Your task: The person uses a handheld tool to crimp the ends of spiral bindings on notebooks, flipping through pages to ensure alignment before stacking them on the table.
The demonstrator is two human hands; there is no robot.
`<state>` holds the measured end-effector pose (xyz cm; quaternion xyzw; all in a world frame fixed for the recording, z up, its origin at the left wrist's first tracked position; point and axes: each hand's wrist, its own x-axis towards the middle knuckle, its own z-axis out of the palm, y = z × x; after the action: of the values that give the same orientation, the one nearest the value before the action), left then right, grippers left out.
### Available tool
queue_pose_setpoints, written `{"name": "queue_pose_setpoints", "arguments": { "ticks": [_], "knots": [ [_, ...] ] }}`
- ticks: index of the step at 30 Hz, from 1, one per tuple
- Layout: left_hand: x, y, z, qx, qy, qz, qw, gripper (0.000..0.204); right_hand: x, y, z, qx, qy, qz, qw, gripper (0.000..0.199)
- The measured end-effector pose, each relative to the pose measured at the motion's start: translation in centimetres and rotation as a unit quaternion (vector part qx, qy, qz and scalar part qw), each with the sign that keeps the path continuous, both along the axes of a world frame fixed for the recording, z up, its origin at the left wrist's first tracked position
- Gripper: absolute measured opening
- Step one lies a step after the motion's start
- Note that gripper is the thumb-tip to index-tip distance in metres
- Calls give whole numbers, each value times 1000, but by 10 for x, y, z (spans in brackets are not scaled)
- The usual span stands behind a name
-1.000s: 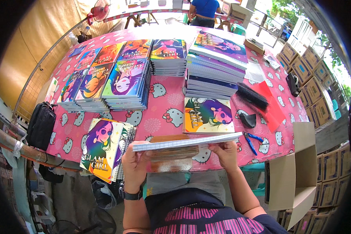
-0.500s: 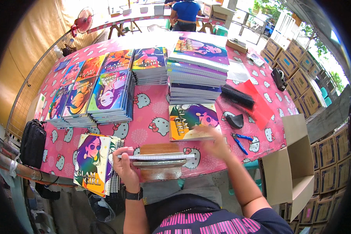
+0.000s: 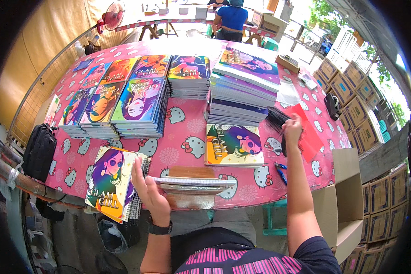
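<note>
Head view is showing us at the near edge of a pink patterned tabletop [image 3: 187, 132], working with both hands. Our left hand [image 3: 150, 194] is steadying an unbound block of notebook pages [image 3: 194, 182] that is lying flat on a small wooden block, just in front of our belly; the palm is pressing against its left end with the fingers [image 3: 139, 176] spread fairly wide and upright, not wrapped around it. Our right hand [image 3: 292, 132] is reaching out to a black spiral binding comb [image 3: 276, 119] lying beside a red sheet [image 3: 308, 132]; the fingers are curling down over the comb, but we cannot tell whether they are already gripping it.

We are judging the comb to be light, springy and a little snaggy, so pinching it across the spine with the fingertips should suit it better than grabbing the loops. The page block looks moderately heavy and loose, apt to fan or slide, so squeezing both ends is likely keeping it square.

Beyond the left fingers a finished notebook with a yellow-and-purple cover [image 3: 235, 145] is lying flat, and to their left another notebook [image 3: 110, 181] is overhanging the edge. Tall stacks of notebooks [image 3: 137, 107] are standing farther away.
</note>
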<state>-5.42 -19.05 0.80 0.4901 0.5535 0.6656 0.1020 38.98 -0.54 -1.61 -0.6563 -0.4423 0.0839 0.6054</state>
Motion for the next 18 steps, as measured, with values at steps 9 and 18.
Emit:
{"name": "queue_pose_setpoints", "arguments": {
  "ticks": [9,18],
  "knots": [
    [67,-10,20,-30,358,-167,918,44,-134,-128,95,177,93,390,899,33],
    [66,-1,14,25,360,-197,912,27,-167,-201,86,-158,-119,471,859,23]
  ]
}}
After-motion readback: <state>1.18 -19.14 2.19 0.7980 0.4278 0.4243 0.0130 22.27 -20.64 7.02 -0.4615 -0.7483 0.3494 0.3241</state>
